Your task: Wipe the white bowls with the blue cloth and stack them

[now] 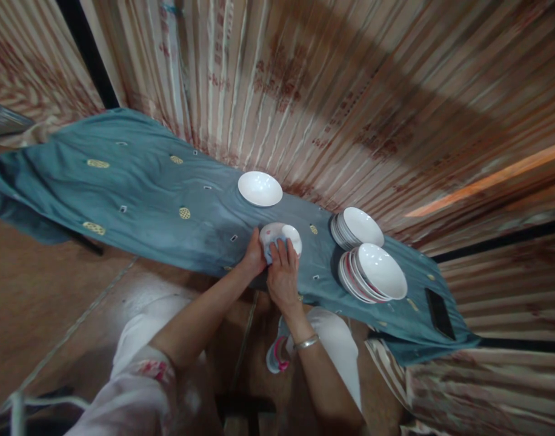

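A white bowl (269, 231) with a small pink mark is turned with its outside and round foot facing up, above the near part of the table. My left hand (256, 254) grips the bowl's left edge, thumb up along its side. My right hand (284, 275) lies over the bowl, its fingers closed and pressing a light blue cloth (277, 243) against the outside. The fingers hide part of the cloth and the bowl's near side. Just beyond, a single wide white bowl (260, 189) stands upright on the table.
Two stacks of white bowls stand to the right, one farther back (362, 227) and one nearer (382, 272) with reddish rims. A black phone (440, 313) lies at the right end of the teal tablecloth (154, 181). A patterned curtain (277, 91) hangs behind the table.
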Available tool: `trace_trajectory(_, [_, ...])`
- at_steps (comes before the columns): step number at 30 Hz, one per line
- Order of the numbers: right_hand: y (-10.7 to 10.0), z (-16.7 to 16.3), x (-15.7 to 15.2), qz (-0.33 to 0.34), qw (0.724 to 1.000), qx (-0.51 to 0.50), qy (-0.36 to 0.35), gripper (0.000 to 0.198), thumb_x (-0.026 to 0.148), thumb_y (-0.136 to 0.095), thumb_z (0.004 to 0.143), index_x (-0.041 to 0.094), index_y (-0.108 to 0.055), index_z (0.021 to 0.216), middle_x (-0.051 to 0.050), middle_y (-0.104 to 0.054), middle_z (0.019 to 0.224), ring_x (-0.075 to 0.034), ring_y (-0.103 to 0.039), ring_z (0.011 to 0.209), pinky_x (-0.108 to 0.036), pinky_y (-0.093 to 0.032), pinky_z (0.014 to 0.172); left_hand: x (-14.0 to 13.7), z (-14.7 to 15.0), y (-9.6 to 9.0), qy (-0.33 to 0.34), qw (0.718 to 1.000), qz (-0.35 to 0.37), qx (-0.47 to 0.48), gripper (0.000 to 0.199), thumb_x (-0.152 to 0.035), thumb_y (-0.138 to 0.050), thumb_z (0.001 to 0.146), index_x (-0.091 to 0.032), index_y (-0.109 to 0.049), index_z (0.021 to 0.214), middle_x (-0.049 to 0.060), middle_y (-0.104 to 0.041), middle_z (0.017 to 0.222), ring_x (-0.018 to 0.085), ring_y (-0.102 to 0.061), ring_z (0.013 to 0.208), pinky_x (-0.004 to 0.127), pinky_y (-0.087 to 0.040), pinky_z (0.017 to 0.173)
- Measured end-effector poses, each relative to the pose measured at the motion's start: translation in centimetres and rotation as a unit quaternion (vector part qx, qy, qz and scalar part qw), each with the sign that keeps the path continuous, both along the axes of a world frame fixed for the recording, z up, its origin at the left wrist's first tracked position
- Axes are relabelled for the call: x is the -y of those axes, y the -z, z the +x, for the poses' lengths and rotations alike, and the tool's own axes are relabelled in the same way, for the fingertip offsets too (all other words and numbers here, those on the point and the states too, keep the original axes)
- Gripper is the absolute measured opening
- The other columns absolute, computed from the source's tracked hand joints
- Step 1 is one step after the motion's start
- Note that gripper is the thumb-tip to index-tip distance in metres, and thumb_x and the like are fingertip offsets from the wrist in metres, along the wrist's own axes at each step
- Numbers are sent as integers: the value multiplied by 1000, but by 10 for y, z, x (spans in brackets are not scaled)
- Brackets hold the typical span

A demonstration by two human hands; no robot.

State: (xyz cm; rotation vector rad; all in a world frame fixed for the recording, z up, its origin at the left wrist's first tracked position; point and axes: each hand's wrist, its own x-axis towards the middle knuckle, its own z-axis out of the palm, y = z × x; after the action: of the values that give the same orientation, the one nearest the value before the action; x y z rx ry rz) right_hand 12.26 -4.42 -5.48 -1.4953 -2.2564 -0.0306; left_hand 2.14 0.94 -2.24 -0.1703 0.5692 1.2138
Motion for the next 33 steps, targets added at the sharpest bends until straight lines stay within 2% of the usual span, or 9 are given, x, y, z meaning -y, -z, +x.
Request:
trace_trajectory(4, [-13,-8,-12,-6,1000,18,-9,50,7,-39,92,11,-56,139,-15,-48,153,-30,-22,153,-53,-23,120,1,-1,-3,-15,1000,-18,-8,60,-46,-28,102,-6,-57,136,13,-79,91,24,-75,88,30,-58,84])
trace_trajectory(9, [-27,-14,-34,-12,999,32,-18,41,10,-43,93,13,-62,130,-15,-58,143,-29,-29,149,-51,-20,120,1,0,-4,-16,999,-28,-11,60,-46,-27,103,-6,-60,132,12,-78,87,25,-74,91,33,-55,92])
trace_trajectory(16, [-40,-17,-61,-14,997,67,-29,34,13,-46,92,12,-64,121,-15,-65,131,-32,-40,141,-50,-22,118,0,1,-1,-37,999,10,22,56,-43,-24,104,-7,-62,124,12,-77,99,24,-71,102,34,-51,98])
trace_trajectory(22, [-47,-20,-84,-32,996,77,-20,29,15,-47,92,12,-69,111,-15,-71,119,-31,-51,131,-46,-29,115,-4,2,11,-38,998,49,15,57,-44,-23,104,-10,-58,133,12,-77,105,25,-69,110,37,-48,102])
trace_trajectory(25, [-50,-19,-99,-66,995,74,1,28,17,-46,94,13,-70,107,-15,-73,112,-28,-60,118,-41,-37,107,-5,3,13,-32,999,42,-11,58,-46,-25,103,-9,-56,136,13,-77,104,28,-70,107,40,-50,100])
trace_trajectory(28, [-53,-13,-116,-120,992,38,19,24,19,-47,93,16,-70,98,-12,-74,103,-23,-66,99,-31,-44,91,-4,4,13,-34,998,37,-31,59,-46,-29,102,-7,-55,137,13,-77,103,29,-71,104,40,-50,99])
trace_trajectory(31, [-52,-2,-134,-168,985,-19,32,25,21,-46,92,19,-68,82,-5,-73,86,-19,-65,81,-27,-43,74,-3,4,12,-31,998,38,-39,61,-48,-28,102,-6,-54,138,14,-77,103,29,-71,104,41,-51,99])
trace_trajectory(33, [-48,7,-143,-186,977,-100,41,26,26,-48,90,20,-64,70,-1,-67,71,-17,-60,71,-25,-40,67,-3,4,11,-28,998,34,-44,63,-48,-26,103,-4,-53,139,15,-77,104,29,-71,104,40,-51,99])
